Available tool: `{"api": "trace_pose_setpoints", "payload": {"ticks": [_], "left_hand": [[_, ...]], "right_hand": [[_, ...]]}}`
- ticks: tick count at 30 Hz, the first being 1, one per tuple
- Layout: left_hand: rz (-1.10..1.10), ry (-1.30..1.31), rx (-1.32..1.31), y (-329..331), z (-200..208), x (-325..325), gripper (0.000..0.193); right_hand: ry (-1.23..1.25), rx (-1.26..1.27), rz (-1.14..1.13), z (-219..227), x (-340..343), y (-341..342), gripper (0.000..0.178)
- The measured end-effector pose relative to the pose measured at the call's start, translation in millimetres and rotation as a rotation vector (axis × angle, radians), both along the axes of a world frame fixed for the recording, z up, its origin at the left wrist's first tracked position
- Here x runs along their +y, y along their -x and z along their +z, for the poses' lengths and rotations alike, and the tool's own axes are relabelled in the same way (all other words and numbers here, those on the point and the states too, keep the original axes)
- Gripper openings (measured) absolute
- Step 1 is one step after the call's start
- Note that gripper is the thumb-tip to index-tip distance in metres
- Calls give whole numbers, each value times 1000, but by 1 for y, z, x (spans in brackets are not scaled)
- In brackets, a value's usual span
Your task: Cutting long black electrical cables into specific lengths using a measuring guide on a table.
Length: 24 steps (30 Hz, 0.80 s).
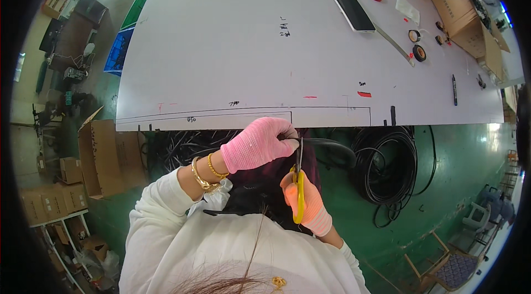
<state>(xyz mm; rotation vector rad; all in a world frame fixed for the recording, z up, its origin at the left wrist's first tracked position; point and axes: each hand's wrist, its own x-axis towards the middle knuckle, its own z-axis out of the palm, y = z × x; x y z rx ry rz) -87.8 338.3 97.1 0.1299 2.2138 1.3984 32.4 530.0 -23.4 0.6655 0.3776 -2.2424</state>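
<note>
My left hand (255, 146), in a pink knit glove, is closed just off the table's near edge. Its thumb and fingertips pinch the end part of a black cable or tube (331, 146), which leads off to the right. In my right hand (314, 209), gloved in orange-pink, is a pair of scissors (299, 199) with yellow handles. The blades point up toward the table and meet the black length right beside my left fingertips. Whether the blades are fully closed is too small to tell.
The white table (221, 45) bears drawn lines. On it lie a phone (354, 12), a steel ruler (395, 44), tape rolls (419, 53) and a marker (454, 90). A black coil (408, 175) lies right, below table height; cut black lengths (185, 147) and a carton (105, 158) are left.
</note>
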Motion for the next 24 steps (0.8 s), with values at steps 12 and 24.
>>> {"api": "trace_pose_setpoints", "payload": {"ticks": [12, 24], "left_hand": [[-58, -7, 30, 5, -8, -4, 21], [-266, -433, -373, 20, 8, -10, 43]], "right_hand": [[-1031, 797, 417, 46, 0, 3, 33], [-997, 632, 589, 82, 0, 14, 30]]}}
